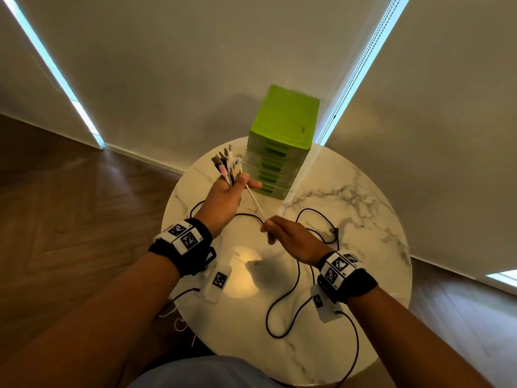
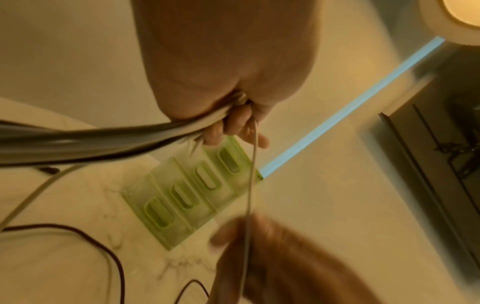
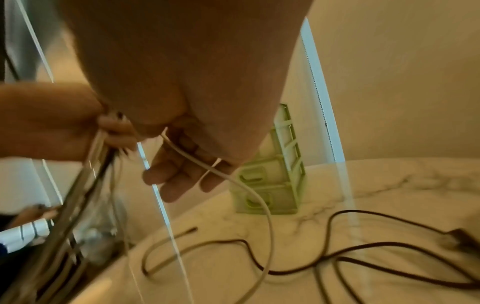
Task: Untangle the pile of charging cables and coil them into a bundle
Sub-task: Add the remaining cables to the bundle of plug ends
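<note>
The left hand (image 1: 223,197) squeezes a bunch of cable ends (image 1: 228,165) above the far side of the table (image 1: 363,219). The right hand (image 1: 293,236) pinches one white cable (image 1: 256,204), stretched tight between both hands. A hard pull might drag the black cable (image 1: 282,303) off the table's near edge.

Drawer unit (image 1: 279,141) at table's (image 1: 363,219) rear, cables (image 1: 282,312) before it.

The left hand (image 1: 225,196) is raised with fingers curled around a bunch of cable ends (image 1: 228,165). The right hand (image 1: 291,236), lower, pinches a white cable (image 1: 256,203) at its fingertips.
</note>
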Tool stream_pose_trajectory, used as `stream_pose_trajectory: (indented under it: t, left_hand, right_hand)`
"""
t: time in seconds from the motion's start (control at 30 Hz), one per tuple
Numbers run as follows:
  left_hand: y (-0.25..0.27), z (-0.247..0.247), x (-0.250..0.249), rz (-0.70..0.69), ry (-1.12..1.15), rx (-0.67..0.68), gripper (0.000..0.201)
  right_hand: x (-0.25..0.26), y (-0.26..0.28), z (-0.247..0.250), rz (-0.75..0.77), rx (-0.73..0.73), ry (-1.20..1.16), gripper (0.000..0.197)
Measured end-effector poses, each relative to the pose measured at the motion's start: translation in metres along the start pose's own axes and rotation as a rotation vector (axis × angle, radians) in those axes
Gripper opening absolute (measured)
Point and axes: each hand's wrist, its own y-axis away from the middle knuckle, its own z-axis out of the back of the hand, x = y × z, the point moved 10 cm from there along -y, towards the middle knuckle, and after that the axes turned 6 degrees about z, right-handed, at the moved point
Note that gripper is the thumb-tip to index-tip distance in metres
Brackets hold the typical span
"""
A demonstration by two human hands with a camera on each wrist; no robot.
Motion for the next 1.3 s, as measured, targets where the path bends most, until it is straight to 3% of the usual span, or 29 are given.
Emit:
stream_pose_trajectory:
  t: [0.13, 0.23, 0.3, 0.4, 0.5, 0.6, 0.7, 0.83, 0.93, 1.03, 1.13, 1.2, 1.3]
  left_hand:
    - [-0.005, 0.050, -0.022, -0.088, -0.019, -0.170, 0.039]
    - [0.006, 0.069, -0.036, -0.113, -0.115, -0.209, 0.035]
    - [0.017, 0.080, -0.041, -0.125, -0.120, -0.228, 0.037]
    - [0.031, 0.111, -0.041, -0.162, -0.094, -0.302, 0.031]
    - [0.045, 0.151, -0.032, -0.091, -0.150, -0.371, 0.027]
    - [0.067, 0.195, -0.022, -0.034, -0.140, -0.427, 0.037]
    - [0.082, 0.231, -0.007, 0.036, -0.130, -0.475, 0.043]
    - [0.100, 0.259, 0.008, -0.006, -0.103, -0.482, 0.016]
    - [0.108, 0.281, 0.028, -0.032, -0.069, -0.539, 0.024]
    - [0.106, 0.287, 0.055, 0.036, -0.091, -0.495, 0.014]
    - [0.102, 0.282, 0.076, 0.130, -0.145, -0.392, 0.020]
    - [0.099, 0.275, 0.087, 0.169, -0.188, -0.303, 0.028]
    - [0.097, 0.272, 0.087, 0.138, -0.170, -0.257, 0.026]
  right_hand:
    - [-0.041, 0.006, -0.005, -0.056, 0.044, 0.306, 0.035]
    - [-0.032, -0.005, 0.000, 0.002, -0.072, 0.576, 0.040]
    - [-0.013, -0.022, -0.003, 0.042, -0.101, 0.507, 0.046]
    - [0.020, -0.055, -0.033, 0.117, 0.047, 0.378, 0.034]
    - [0.052, -0.081, -0.065, 0.160, 0.074, 0.279, 0.025]
    - [0.082, -0.100, -0.115, 0.167, 0.168, 0.174, 0.026]
    - [0.108, -0.110, -0.161, 0.229, 0.210, 0.219, 0.024]
    - [0.117, -0.105, -0.226, 0.283, 0.292, 0.197, 0.017]
    - [0.111, -0.094, -0.266, 0.243, 0.435, 0.168, 0.021]
    - [0.106, -0.094, -0.273, 0.163, 0.483, 0.164, 0.057]
    - [0.128, -0.117, -0.241, 0.156, 0.281, 0.028, 0.072]
    - [0.153, -0.132, -0.226, 0.194, 0.238, -0.073, 0.067]
    - [0.179, -0.144, -0.225, 0.325, 0.255, -0.023, 0.034]
